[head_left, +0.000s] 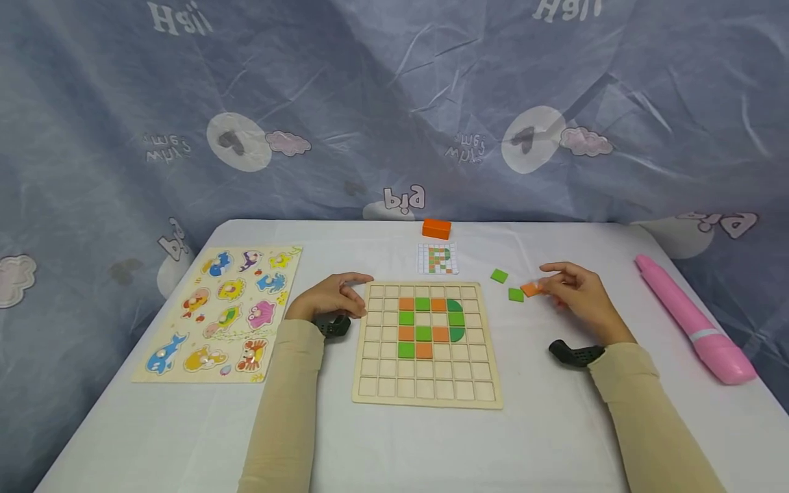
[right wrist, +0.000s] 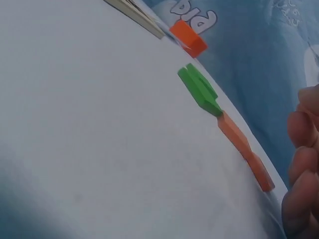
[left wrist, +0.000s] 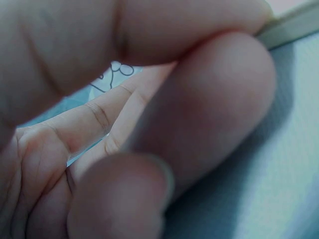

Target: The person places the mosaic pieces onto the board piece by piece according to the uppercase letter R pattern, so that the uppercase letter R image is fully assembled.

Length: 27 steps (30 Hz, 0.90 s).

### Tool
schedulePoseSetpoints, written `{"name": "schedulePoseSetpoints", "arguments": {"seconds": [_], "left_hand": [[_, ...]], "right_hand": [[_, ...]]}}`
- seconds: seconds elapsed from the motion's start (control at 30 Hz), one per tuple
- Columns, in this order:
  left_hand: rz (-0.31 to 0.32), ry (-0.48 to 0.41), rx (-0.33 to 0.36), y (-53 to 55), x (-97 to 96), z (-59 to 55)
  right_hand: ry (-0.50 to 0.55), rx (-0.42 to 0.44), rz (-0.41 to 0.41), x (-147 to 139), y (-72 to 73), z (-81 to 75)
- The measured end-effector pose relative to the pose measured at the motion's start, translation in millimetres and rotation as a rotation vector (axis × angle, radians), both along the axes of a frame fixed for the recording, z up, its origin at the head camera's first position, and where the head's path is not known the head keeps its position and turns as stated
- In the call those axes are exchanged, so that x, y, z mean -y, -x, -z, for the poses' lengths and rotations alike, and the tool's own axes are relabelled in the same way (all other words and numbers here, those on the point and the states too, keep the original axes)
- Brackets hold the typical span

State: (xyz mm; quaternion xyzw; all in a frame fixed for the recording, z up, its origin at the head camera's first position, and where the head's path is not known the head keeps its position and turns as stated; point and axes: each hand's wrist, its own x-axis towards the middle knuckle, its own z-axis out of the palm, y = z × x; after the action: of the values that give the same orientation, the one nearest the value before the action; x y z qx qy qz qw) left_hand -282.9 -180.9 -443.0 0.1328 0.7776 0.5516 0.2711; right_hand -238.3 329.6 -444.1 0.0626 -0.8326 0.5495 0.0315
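Observation:
A square wooden grid board lies in the middle of the table, with several green and orange tiles set in its upper cells. My left hand rests at its upper left corner; in the left wrist view, the fingertips are right at the board's edge. Right of the board, two green tiles and two orange tiles lie loose on the cloth. My right hand is beside the orange tiles, its fingertips overlapping them in the head view. The right wrist view shows these fingers loosely bent, apart from the orange tiles.
Behind the board lie a pattern card and an orange block. A sea-animal puzzle board is on the left, a pink wand-like object on the right. A printed blue-grey cloth hangs behind the table.

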Motion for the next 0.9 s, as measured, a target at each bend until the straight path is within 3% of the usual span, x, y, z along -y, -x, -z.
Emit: {"name": "schedulePoseSetpoints", "arguments": {"seconds": [0.33, 0.53, 0.67, 0.9], "left_hand": [[-0.001, -0.005, 0.005, -0.3, 0.3, -1.3], [-0.006, -0.012, 0.005, 0.0, -0.3, -0.5], [-0.013, -0.017, 0.006, 0.8, 0.1, 0.7], [-0.009, -0.014, 0.007, -0.8, -0.4, 0.4]], "right_hand": [[0.188, 0.061, 0.076, -16.2, -1.8, 7.6], [0.218, 0.064, 0.085, -18.7, -1.9, 10.9], [0.175, 0.047, 0.090, -18.2, -1.4, 13.3], [-0.061, 0.029, 0.107, -14.0, -5.3, 12.9]]}}
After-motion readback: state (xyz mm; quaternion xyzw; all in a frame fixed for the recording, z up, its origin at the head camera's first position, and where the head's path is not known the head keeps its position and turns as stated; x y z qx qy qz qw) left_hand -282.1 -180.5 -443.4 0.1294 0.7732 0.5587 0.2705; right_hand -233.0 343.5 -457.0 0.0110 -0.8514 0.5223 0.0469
